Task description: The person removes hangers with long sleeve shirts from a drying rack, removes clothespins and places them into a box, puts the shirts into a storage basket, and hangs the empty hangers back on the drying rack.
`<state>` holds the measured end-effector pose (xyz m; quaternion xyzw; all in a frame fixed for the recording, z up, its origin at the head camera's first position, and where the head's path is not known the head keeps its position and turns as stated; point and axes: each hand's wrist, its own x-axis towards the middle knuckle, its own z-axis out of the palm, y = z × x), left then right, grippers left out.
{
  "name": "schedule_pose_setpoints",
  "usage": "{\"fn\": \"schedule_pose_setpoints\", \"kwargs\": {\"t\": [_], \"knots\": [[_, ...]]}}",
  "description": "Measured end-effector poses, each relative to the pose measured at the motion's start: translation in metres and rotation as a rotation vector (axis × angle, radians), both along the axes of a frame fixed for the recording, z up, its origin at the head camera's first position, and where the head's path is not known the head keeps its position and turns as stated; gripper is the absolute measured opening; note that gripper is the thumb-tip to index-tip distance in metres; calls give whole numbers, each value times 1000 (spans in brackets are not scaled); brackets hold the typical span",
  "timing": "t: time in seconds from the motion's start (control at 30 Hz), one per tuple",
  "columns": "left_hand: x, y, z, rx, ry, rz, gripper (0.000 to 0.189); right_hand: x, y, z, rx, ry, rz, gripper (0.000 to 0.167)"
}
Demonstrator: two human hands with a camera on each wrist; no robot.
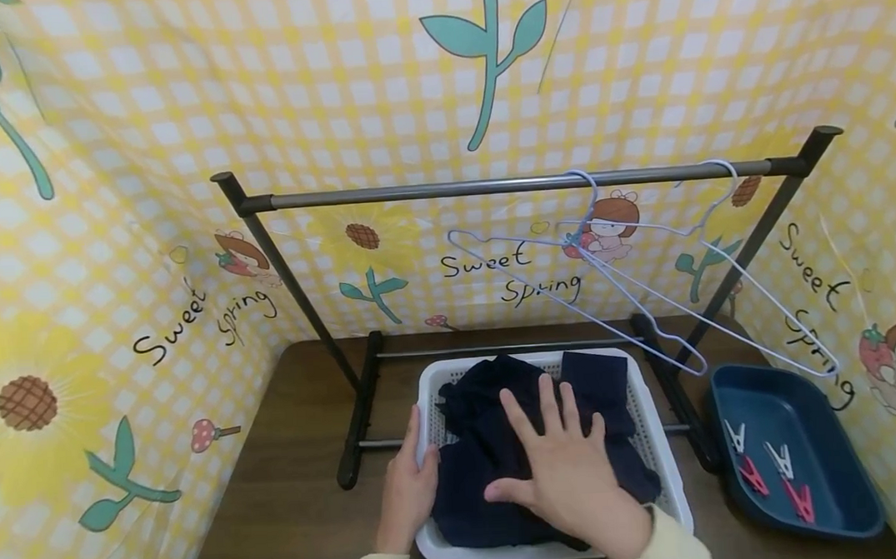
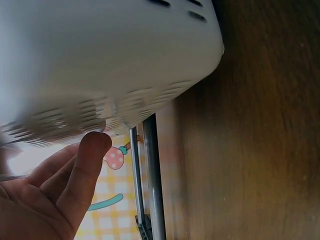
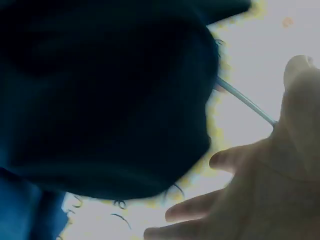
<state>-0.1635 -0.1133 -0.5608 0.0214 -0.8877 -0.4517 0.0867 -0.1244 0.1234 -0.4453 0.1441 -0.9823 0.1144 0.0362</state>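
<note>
A white plastic basket [image 1: 679,503] stands at the front middle of the table, filled with dark navy cloth [image 1: 487,478]. My left hand [image 1: 408,485] holds its left side, the thumb at the rim and the fingers along the outside. The left wrist view shows those fingers [image 2: 82,172] close against the slotted wall. Over the cloth, my right hand [image 1: 569,474] is spread palm down with straight fingers. In the right wrist view a dark bulk of cloth [image 3: 110,100] fills the left, and the right hand's fingers [image 3: 195,205] show apart from it.
Behind the basket stands a dark metal rack [image 1: 414,192], its feet on the brown table [image 1: 278,504]. Two lilac hangers [image 1: 590,257] hang from its right half. A blue tray [image 1: 823,438] with several red and white clips [image 1: 753,475] sits at the right. Patterned cloth walls enclose the table.
</note>
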Motion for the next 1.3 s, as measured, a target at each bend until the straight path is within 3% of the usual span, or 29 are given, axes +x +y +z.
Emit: {"fn": "schedule_pose_setpoints", "kwargs": {"t": [0.07,0.17,0.3,0.4,0.63,0.8,0.9,1.0,1.07,1.17,1.3], "knots": [[0,0,0,-7,4,3,66,-6,-4,-17,82,-50,-25,113],[0,0,0,-9,3,1,66,-20,0,-43,157,-236,-61,121],[-1,-2,2,-2,4,-13,67,-37,5,-68,135,-475,-82,128],[-1,-2,5,-5,9,-11,67,-43,5,-77,110,-533,-74,130],[-3,-9,4,16,-13,1,66,-52,2,-79,116,-549,-50,126],[-3,-5,-2,20,-18,-8,67,-50,17,-57,31,-540,-10,114],[-4,-4,-4,18,-17,-9,69,-50,15,-31,4,-459,-15,109],[-4,-4,-3,8,-15,-9,69,-55,4,-6,4,-313,-9,104],[-4,-4,-3,2,-14,-4,69,-65,-7,0,-4,-218,22,103],[-3,-5,-3,-5,-21,-6,69,-80,-20,-10,-2,-191,84,106],[-2,-6,-1,3,-18,-14,69,-85,-34,-47,121,-364,129,114]]}}
